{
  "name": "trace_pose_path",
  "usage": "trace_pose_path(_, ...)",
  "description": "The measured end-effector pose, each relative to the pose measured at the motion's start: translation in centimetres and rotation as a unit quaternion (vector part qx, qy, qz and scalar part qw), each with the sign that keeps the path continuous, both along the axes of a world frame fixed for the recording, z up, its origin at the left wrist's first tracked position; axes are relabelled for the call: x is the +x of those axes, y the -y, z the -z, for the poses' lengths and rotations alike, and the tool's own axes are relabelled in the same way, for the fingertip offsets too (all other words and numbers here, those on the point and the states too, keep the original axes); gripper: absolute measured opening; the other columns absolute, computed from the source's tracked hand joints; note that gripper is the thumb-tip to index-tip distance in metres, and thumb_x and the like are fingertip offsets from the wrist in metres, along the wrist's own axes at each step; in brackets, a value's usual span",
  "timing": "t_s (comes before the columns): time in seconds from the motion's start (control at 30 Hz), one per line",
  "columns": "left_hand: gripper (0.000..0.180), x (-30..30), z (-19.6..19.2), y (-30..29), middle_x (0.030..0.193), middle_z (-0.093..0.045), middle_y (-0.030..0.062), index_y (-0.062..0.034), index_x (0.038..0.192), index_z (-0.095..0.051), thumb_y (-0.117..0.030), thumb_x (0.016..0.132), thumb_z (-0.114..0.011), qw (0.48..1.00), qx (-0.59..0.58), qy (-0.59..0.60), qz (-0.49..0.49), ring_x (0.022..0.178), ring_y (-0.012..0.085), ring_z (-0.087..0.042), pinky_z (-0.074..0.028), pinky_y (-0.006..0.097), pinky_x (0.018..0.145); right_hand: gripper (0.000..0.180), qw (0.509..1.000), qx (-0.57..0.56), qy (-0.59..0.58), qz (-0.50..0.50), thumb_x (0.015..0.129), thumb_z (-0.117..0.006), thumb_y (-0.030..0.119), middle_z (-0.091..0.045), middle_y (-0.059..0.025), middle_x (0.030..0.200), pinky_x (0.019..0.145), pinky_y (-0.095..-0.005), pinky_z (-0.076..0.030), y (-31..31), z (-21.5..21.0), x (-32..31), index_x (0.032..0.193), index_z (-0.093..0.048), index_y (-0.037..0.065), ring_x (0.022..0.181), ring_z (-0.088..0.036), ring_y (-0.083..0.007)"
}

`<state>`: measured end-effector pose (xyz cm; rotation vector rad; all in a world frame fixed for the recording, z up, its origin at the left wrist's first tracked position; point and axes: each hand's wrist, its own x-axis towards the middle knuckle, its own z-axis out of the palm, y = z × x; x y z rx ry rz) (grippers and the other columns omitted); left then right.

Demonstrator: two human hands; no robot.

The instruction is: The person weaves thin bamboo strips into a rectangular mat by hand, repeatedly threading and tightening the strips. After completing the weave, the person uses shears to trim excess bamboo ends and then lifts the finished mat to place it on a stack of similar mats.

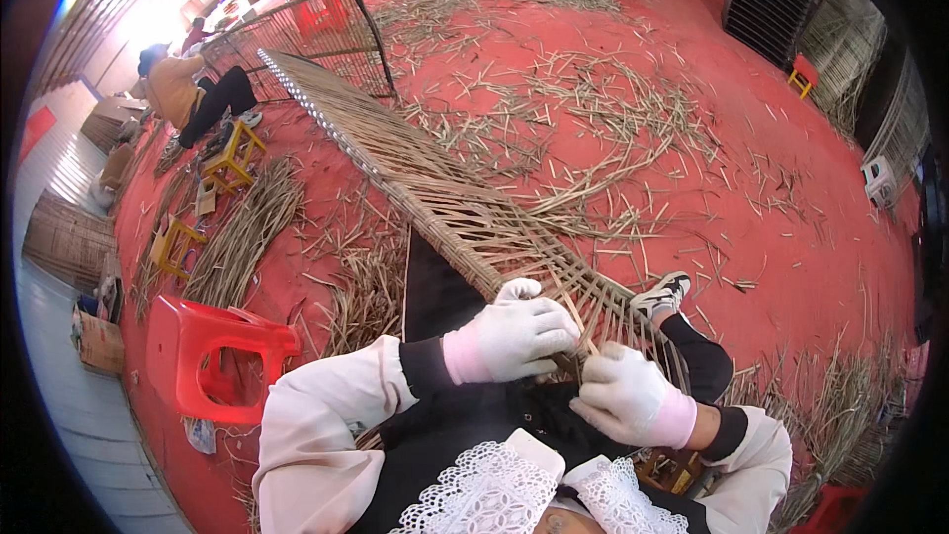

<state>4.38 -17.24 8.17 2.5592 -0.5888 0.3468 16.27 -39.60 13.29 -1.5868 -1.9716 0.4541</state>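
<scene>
Across my lap lies a long woven panel (425,173) of brown plant strips on a frame, reaching away to the upper left. My left hand (516,331), in a white glove with a pink cuff, is closed at the panel's near end, its fingers curled over the edge. A pale flat strip (573,312) stands up from the weave between my hands. Just to the right, my right hand (633,398), gloved the same way, is closed with its fingertips pinching the strip's lower part. The fingertips of both hands are partly hidden.
Loose strips (613,129) litter the red floor. A red plastic stool (222,356) stands to my left, with bundled stalks (247,232) and yellow stools (235,156) beyond. Farther off, a seated person (183,89) works beside another woven frame (316,40).
</scene>
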Motion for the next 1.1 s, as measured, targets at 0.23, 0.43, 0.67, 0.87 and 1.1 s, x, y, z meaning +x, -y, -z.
trace_pose_path(0.23, 0.060, 0.2, 0.1, 2.8, 0.114, -0.064, -0.0023, -0.0221, 0.132, -0.061, -0.039, 0.077, -0.077, 0.995, 0.020, 0.091, 0.034, 0.113, 0.0157, -0.060, -0.039, 0.044, 0.099, 0.022, 0.992, -0.058, -0.027, 0.109, 0.091, -0.075, 0.019, -0.069, -0.0085, 0.101, 0.073, -0.0364, -0.058, 3.8, 1.6, 4.7, 0.110, -0.073, 0.010, 0.086, -0.071, -0.0285)
trace_pose_path(0.43, 0.055, 0.9, 0.5, 6.0, 0.111, -0.064, -0.0038, -0.0195, 0.127, -0.060, -0.045, 0.080, -0.072, 0.994, 0.089, 0.063, 0.007, 0.102, 0.0167, -0.062, -0.045, 0.037, 0.092, 0.030, 0.989, -0.132, -0.057, 0.044, 0.095, -0.070, 0.024, -0.071, -0.0139, 0.113, 0.083, -0.0372, -0.059, 4.1, 6.9, 7.9, 0.119, -0.071, 0.005, 0.097, -0.071, -0.0327)
trace_pose_path(0.67, 0.055, 0.8, -1.2, 6.5, 0.108, -0.061, -0.0003, -0.0196, 0.120, -0.060, -0.044, 0.074, -0.076, 0.989, 0.145, -0.025, -0.018, 0.106, 0.0182, -0.061, -0.042, 0.040, 0.094, 0.027, 0.975, -0.217, 0.038, -0.019, 0.084, -0.071, 0.018, -0.070, -0.0151, 0.096, 0.079, -0.0448, -0.056, 0.5, 7.2, 8.2, 0.109, -0.073, 0.007, 0.088, -0.069, -0.0363)
trace_pose_path(0.87, 0.050, 0.9, -1.6, 6.3, 0.112, -0.066, -0.0001, -0.0172, 0.108, -0.064, -0.035, 0.066, -0.084, 0.994, 0.083, -0.071, -0.027, 0.112, 0.0192, -0.063, -0.037, 0.044, 0.104, 0.014, 0.987, 0.030, 0.051, 0.152, 0.079, -0.069, 0.016, -0.061, -0.0134, 0.092, 0.075, -0.0425, -0.054, 3.5, 5.0, 7.4, 0.082, -0.064, 0.003, 0.087, -0.064, -0.0332)
trace_pose_path(1.1, 0.047, 0.9, -1.4, 4.9, 0.111, -0.071, -0.0014, -0.0171, 0.108, -0.063, -0.023, 0.068, -0.086, 0.999, -0.001, -0.033, 0.003, 0.108, 0.0175, -0.068, -0.033, 0.044, 0.109, 0.024, 0.945, -0.117, -0.286, 0.110, 0.095, -0.068, 0.021, -0.059, -0.0136, 0.080, 0.065, -0.0373, -0.050, 5.7, 2.0, 2.0, 0.082, -0.064, 0.001, 0.074, -0.063, -0.0283)
